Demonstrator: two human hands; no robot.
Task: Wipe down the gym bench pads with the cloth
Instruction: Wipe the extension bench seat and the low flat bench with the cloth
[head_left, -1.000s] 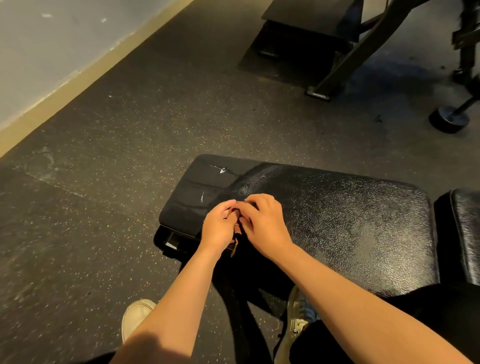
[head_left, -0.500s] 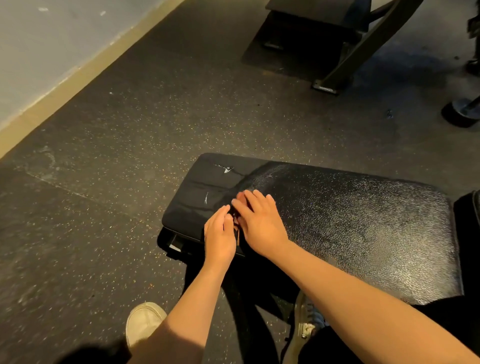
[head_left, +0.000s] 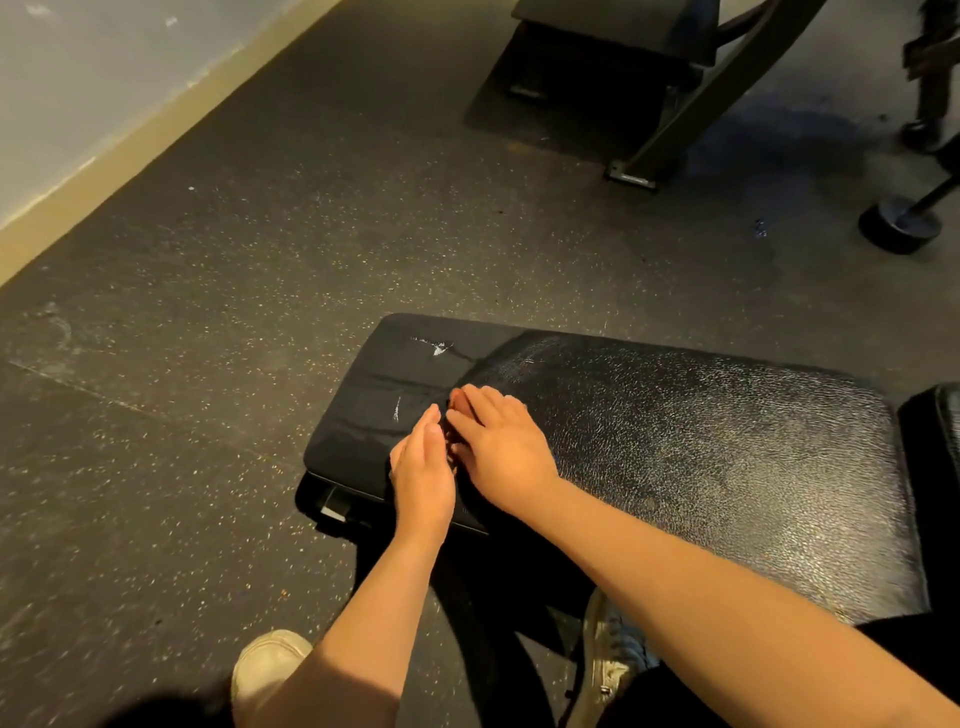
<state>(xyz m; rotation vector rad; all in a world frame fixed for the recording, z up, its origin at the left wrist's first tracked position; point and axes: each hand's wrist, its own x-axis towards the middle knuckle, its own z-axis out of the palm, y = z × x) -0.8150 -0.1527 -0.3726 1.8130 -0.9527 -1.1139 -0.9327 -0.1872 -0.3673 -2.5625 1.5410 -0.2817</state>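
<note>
The left hand (head_left: 423, 467) and right hand (head_left: 501, 447), curled together a second ago, now rest straight-fingered, side by side, on the bench pad (head_left: 701, 467) beneath.

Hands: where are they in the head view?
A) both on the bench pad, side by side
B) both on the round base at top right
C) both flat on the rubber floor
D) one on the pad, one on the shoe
A: the left hand and right hand both rest on the bench pad with fingers straight, close together near the pad's end at the picture's left.
</note>
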